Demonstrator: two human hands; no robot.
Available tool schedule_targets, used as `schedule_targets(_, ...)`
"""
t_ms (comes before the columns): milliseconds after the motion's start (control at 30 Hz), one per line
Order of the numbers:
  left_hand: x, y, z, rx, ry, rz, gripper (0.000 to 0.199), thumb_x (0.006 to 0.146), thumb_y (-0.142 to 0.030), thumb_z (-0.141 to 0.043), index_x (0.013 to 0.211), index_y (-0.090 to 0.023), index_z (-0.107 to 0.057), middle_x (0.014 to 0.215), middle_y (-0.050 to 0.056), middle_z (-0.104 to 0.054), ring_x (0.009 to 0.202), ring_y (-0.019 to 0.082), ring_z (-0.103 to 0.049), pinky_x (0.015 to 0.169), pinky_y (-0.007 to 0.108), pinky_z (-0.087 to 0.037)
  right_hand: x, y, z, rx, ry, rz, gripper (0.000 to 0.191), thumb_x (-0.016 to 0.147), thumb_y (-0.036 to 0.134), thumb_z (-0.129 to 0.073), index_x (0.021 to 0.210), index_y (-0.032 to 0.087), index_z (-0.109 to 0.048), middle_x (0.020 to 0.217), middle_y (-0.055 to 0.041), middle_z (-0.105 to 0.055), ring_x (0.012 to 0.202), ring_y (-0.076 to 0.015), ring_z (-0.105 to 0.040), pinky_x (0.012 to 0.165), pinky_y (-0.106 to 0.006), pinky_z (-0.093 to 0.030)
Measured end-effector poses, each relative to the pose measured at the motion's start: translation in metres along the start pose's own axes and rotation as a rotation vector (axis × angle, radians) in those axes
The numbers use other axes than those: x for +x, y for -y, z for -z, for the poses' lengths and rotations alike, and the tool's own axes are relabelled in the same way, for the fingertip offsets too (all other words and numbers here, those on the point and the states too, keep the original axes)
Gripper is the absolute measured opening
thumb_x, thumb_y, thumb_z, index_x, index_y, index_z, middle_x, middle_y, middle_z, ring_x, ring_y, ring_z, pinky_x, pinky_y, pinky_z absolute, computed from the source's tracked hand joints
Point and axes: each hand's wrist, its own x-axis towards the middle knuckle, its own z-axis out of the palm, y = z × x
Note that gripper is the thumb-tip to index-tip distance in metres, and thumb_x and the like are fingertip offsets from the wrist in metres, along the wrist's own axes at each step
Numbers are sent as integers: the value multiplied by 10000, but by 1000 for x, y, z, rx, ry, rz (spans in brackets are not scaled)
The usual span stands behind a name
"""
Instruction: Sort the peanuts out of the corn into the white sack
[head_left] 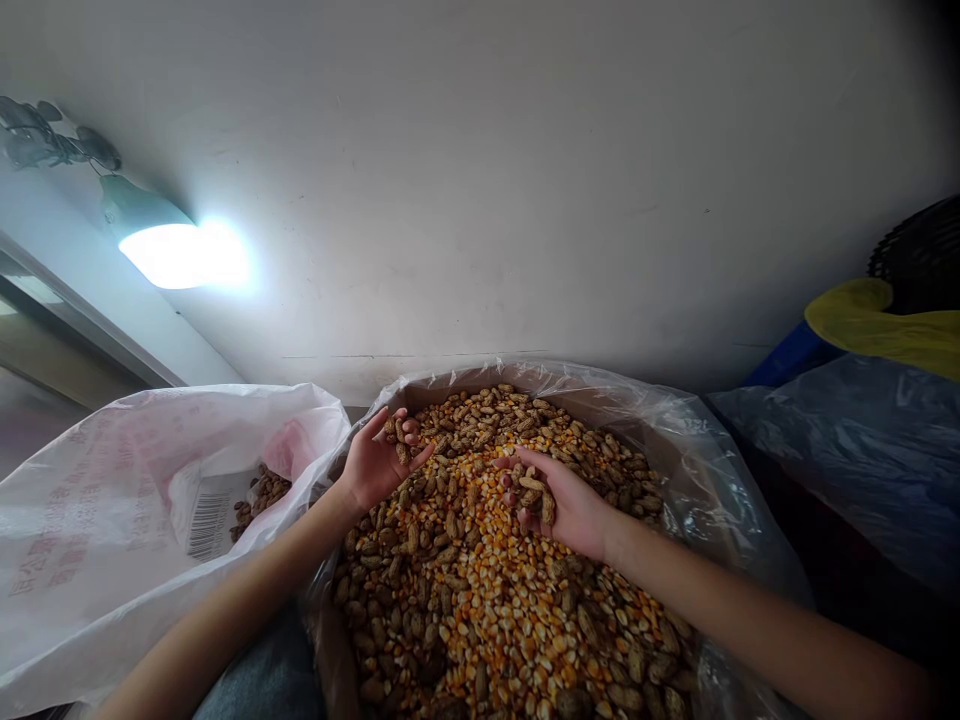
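My left hand (382, 462) is cupped over a heap of dried corn kernels and peanuts in the shell (480, 600), holding a few peanuts in its palm. My right hand (561, 500) hangs palm-up a little to the right, with its fingers curled around several peanuts. Both hands are just above the heap. A clear plastic liner (675, 450) lines the box-like bin (480, 398) containing the mix. To the left, a white woven sack (112, 520) stands open with peanuts (259, 497) inside, close to my left wrist.
A white wall (480, 200) rises behind the bin, with a glowing lamp (169, 255) high on the left. On the right lie a blue-grey plastic sheet (847, 460), a yellow cloth (877, 320) and a black woven object (919, 250). My jeans (262, 680) show below.
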Motion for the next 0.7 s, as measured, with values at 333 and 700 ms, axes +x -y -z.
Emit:
schedule_targets(333, 0, -1, 2, -34, 27, 15, 161, 777, -268, -411, 803, -166, -534, 701, 1, -515, 641, 103, -517, 784, 388, -410, 1, 1, 0, -13, 10, 5, 260, 723, 377, -493, 866, 176, -576, 614, -13, -507, 545, -104, -532, 399, -185, -426)
schedule_targets(700, 1, -2, 2, -66, -27, 59, 204, 796, -293, -371, 788, -167, -531, 666, 11, -503, 566, 80, -489, 517, 209, -432, -1, 1, -1, 10, 12, 7, 219, 716, 353, -507, 837, 182, -573, 617, -1, -507, 536, -101, -532, 395, -191, -427)
